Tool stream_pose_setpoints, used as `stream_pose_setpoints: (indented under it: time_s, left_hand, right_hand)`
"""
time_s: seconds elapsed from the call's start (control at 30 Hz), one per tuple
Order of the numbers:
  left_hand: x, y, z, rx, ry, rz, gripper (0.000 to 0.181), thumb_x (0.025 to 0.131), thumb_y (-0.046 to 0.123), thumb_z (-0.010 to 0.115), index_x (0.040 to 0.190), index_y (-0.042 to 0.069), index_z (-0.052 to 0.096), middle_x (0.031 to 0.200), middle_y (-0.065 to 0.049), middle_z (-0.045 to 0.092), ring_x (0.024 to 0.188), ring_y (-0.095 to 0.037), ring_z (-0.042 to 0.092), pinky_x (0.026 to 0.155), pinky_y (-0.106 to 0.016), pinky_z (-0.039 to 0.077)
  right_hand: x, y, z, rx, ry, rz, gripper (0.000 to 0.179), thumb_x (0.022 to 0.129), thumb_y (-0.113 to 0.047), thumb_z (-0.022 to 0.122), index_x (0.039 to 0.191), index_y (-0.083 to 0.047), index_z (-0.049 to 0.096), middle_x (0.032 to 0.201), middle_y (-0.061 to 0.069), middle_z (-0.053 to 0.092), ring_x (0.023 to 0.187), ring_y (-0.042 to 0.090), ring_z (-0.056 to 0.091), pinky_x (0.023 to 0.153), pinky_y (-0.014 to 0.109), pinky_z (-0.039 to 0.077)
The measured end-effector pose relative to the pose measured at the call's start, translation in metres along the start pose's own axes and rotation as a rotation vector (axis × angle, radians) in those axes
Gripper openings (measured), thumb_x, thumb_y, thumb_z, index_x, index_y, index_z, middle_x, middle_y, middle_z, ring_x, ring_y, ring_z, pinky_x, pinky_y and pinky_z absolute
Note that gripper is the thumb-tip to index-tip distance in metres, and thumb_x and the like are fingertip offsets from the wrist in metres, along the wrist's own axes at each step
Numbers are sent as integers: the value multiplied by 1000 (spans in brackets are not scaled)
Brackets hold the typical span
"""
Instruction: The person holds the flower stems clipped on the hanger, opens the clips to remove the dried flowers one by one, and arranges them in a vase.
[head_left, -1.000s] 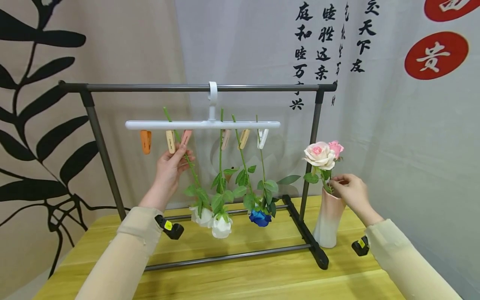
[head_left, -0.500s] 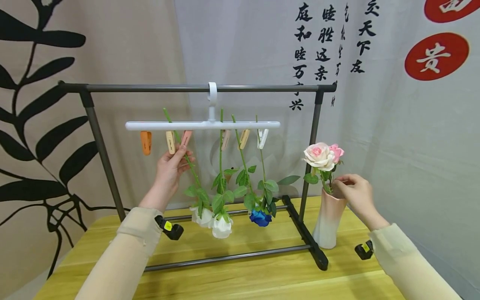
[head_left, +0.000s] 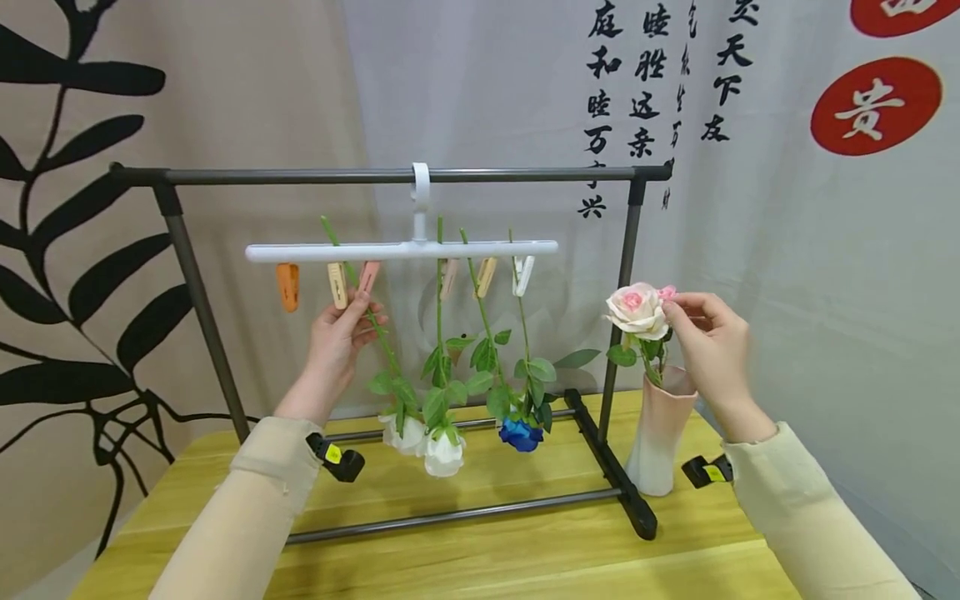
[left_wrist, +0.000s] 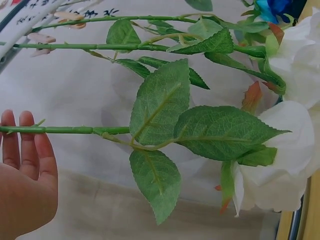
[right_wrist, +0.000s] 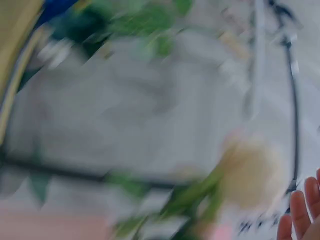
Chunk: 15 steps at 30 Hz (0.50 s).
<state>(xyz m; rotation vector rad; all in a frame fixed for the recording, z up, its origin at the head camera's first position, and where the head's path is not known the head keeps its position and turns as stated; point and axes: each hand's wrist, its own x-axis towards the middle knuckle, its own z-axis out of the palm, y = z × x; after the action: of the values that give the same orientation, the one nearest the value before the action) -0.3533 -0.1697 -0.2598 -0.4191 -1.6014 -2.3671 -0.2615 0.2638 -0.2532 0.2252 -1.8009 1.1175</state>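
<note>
In the head view my left hand (head_left: 334, 343) is raised at the lower end of a pink clothespin (head_left: 368, 276). It holds the green stem (left_wrist: 75, 130) of a white rose (head_left: 405, 433), which hangs bloom down; in the left wrist view the stem crosses its fingers, the thumb out of frame. My right hand (head_left: 708, 346) is at the blooms in a pink-and-white vase (head_left: 660, 433), fingers loosely bent. Its thumb and fingertips partly cover a small pink rose (head_left: 666, 293), beside a larger cream-pink rose (head_left: 636, 310); whether they touch it is unclear. The right wrist view is blurred.
A white hanger bar (head_left: 300, 252) hangs from a dark metal rack (head_left: 255, 177) above a wooden table (head_left: 450, 558). Another white rose (head_left: 444, 454) and a blue rose (head_left: 521, 434) hang nearby. A cream clothespin (head_left: 337, 285) and an orange clothespin (head_left: 288, 287) are at the left.
My right hand has risen from the vase mouth to the pink rose's bloom, while the cream-pink rose has stayed in place. The left hand has held its position.
</note>
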Motion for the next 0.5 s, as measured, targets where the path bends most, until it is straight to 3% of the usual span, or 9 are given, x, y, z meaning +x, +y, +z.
stream_pose_setpoints:
  time_s: [0.17,0.33,0.4,0.5]
  left_hand:
    - [-1,0,-1,9,-9,-1,12,95,26,64,86,19,62,83,5,71,76,-12,69,72,-26,52]
    - [-2,-1,0,-18,-4,-7,12,95,25,64,86,18,62,82,4,71,75,-13,69,69,-24,51]
    - [-2,-1,0,-31,-6,-17,11,95,25,65,87,18,62,83,3,71,75,-13,69,68,-24,52]
    - [-2,-1,-2,-39,-9,-23,11,95,25,64,89,17,62,83,3,71,74,-13,69,68,-24,52]
  right_hand:
    - [-1,-50,37,255,-23,-119,11,93,-3,64,93,7,68,87,1,68,72,9,60,61,16,47]
    - [-11,-90,96,448,-184,-252,6,91,5,62,93,9,66,88,12,68,76,12,61,67,21,50]
    - [-14,-100,123,489,-265,-263,7,91,4,62,94,9,66,90,17,67,76,16,62,67,23,51]
    - [-20,-110,161,516,-386,-202,10,93,-3,63,97,5,68,95,19,67,79,19,62,71,26,52]
